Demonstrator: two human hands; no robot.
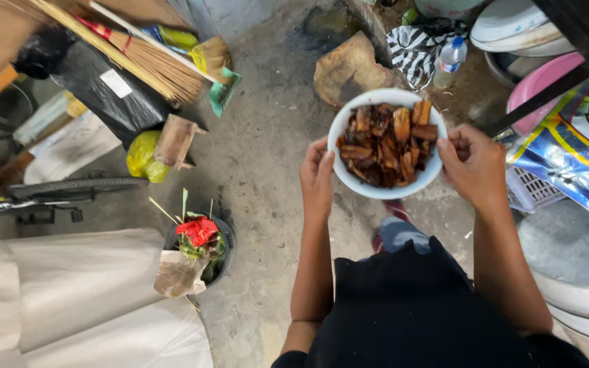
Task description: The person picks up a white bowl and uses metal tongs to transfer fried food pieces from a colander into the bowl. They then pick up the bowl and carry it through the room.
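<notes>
Upper centre of frame, I see the round white bowl of dark brown dried pieces [386, 143] held level between both hands: right hand [475, 167] clasps its right rim, left hand [317, 180] its left, equally near.

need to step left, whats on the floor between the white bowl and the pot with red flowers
In the head view, only bare stained concrete floor lies between the white bowl and the flower pot; the left hand holds the bowl's rim.

Soft, even daylight, faint shadows on the concrete floor [267, 143], motion blur and wide-angle stretching beyond it.
</notes>
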